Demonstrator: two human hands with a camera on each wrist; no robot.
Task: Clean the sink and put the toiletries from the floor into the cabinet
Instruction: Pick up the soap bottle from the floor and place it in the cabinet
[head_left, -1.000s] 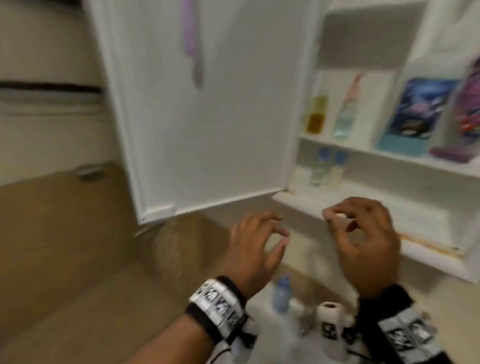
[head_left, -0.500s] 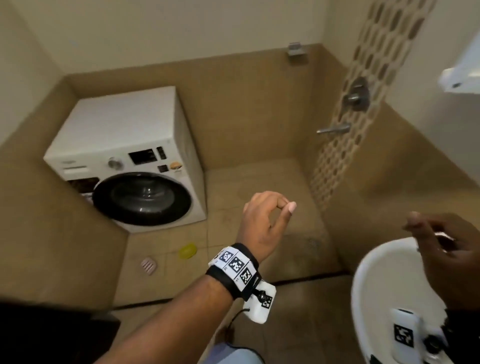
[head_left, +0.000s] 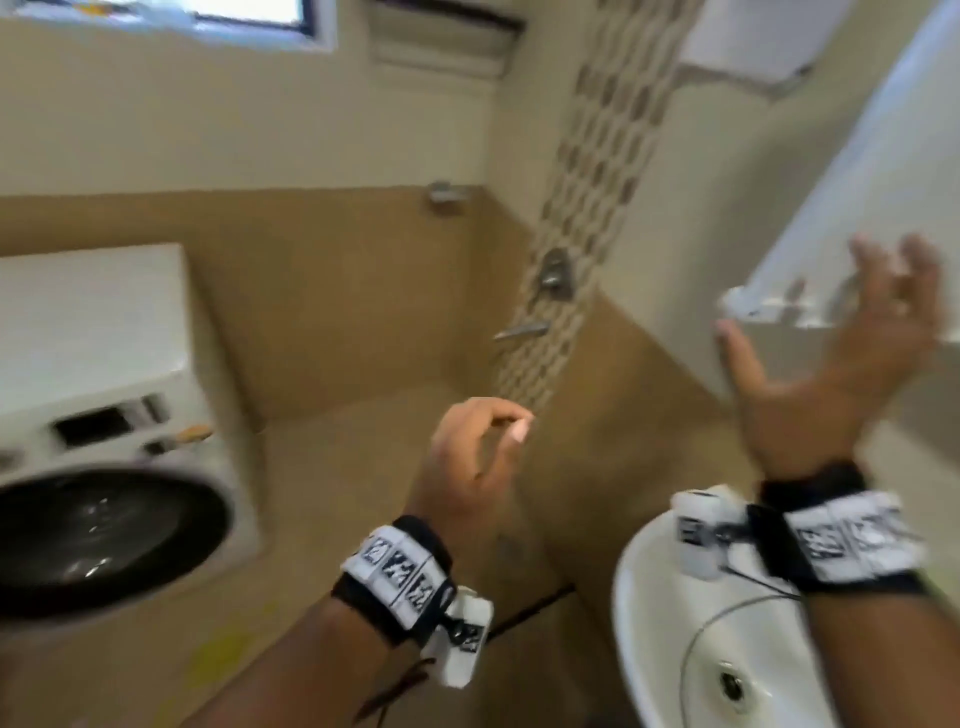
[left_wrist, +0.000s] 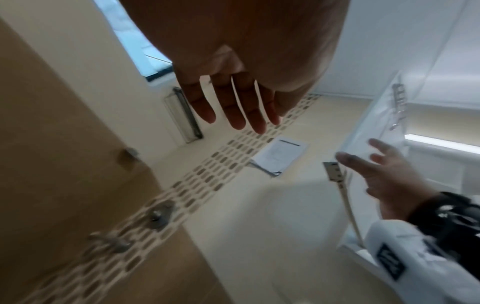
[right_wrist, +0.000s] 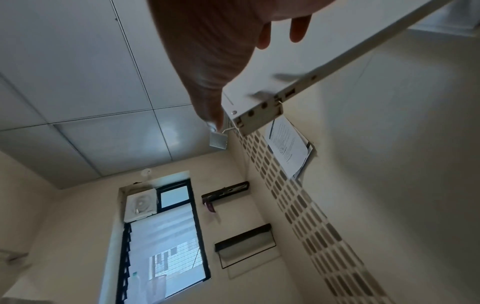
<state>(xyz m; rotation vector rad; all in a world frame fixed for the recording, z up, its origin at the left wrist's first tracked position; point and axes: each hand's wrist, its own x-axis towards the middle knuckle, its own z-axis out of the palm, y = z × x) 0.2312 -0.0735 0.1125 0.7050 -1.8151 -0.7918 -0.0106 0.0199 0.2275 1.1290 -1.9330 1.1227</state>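
My right hand (head_left: 810, 312) is raised to the lower corner of the white cabinet door (head_left: 852, 171), fingers spread, thumb just under the corner. The right wrist view shows the right hand (right_wrist: 228, 67) lying against the door (right_wrist: 324, 51) with straight fingers. My left hand (head_left: 511, 421) hangs in mid-air over the floor, fingers loosely bent, holding nothing; its fingers (left_wrist: 233, 115) look straight in the left wrist view. The white sink (head_left: 654, 623) is at the bottom right, under my right wrist. A blurred yellow thing (head_left: 218, 654) lies on the floor.
A white washing machine (head_left: 104, 415) with a dark round door stands at the left. A shower tap (head_left: 553, 275) sits on the patterned tile strip in the corner. Tan tiles cover the floor and lower walls. A window (right_wrist: 166, 236) is high on the far wall.
The head view swung from the open cabinet shelves down to the floor and washing machine, then slightly up. My right hand rose from over the sink to the door's corner.
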